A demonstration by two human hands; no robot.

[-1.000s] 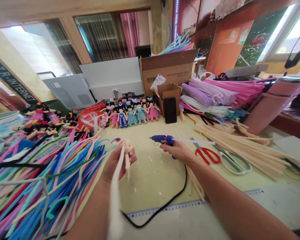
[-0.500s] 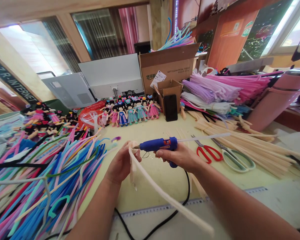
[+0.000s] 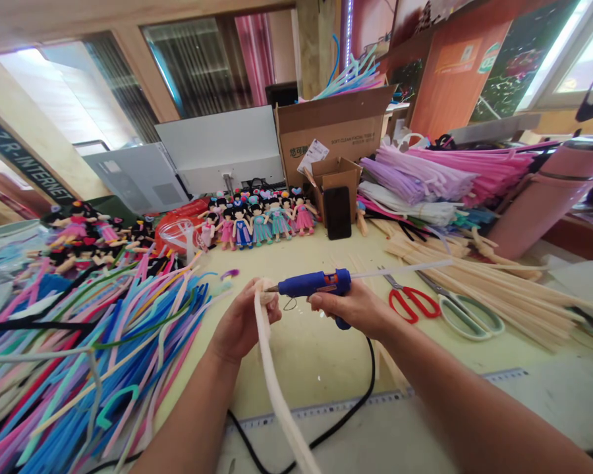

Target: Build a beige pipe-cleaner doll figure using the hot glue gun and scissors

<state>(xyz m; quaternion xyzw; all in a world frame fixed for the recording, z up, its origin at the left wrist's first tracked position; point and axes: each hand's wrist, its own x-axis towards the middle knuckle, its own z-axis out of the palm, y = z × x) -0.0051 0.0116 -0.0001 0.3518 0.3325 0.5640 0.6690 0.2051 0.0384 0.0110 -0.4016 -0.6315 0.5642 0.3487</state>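
In my right hand [image 3: 358, 308] is a blue hot glue gun [image 3: 313, 284], with a clear glue stick [image 3: 405, 268] poking out of its back and a black cord [image 3: 360, 401] trailing below. My left hand [image 3: 242, 322] is closed on a cream pipe cleaner [image 3: 275, 385], whose long free end hangs down toward the bottom edge. The gun's metal tip meets or nearly meets the cream fuzzy piece at my left fingertips; whether they touch I cannot tell. My left fingers partly hide that piece.
Loose coloured pipe cleaners [image 3: 143, 342] spread at left. Small dolls [image 3: 259, 220] stand at the back beside a black phone [image 3: 337, 212]. Red-handled scissors [image 3: 412, 303], green-handled scissors [image 3: 469, 319] and cream pipe cleaners [image 3: 514, 296] lie at right, near a pink bottle [image 3: 538, 197].
The pipe cleaner's free end has swung left and down, from pointing lower right to hanging nearer my left arm. The glue gun has barely shifted, and both hands keep their hold.
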